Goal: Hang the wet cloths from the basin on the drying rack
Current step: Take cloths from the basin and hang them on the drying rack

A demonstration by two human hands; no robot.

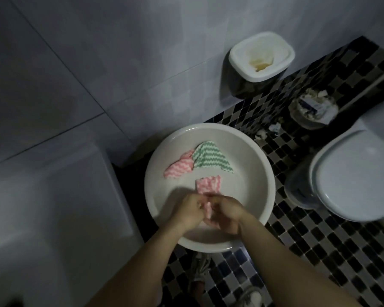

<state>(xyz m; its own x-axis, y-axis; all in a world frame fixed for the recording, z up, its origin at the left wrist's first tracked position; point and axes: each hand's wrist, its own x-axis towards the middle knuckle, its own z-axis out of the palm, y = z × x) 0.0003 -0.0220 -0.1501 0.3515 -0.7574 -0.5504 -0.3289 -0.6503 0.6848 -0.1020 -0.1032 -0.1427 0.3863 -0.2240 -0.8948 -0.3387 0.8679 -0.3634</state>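
It was a dim bathroom with pale wall tiles and a black-and-white mosaic floor (319,251). A round white basin (164,156) sat on that floor close to the wall, with a toilet (350,176), lid down, just to its right. Both hands were low inside the near half of the basin. The left hand (186,212) and the right hand (226,214) were pressed close together, fingers curled round the bunched end of a pink striped cloth (208,185). Its free end fanned out past the knuckles over the basin bottom.

Two more cloths lay farther back in the basin, touching each other: a crumpled pink zigzag cloth (179,167) on the left and a green zigzag cloth (211,157) overlapping its right edge.

Against the wall stood a white-rimmed bin (261,56). A small wastebasket (312,109) stuffed with paper was nearby, and paper scraps (262,135) lay on the tiles beside the basin.
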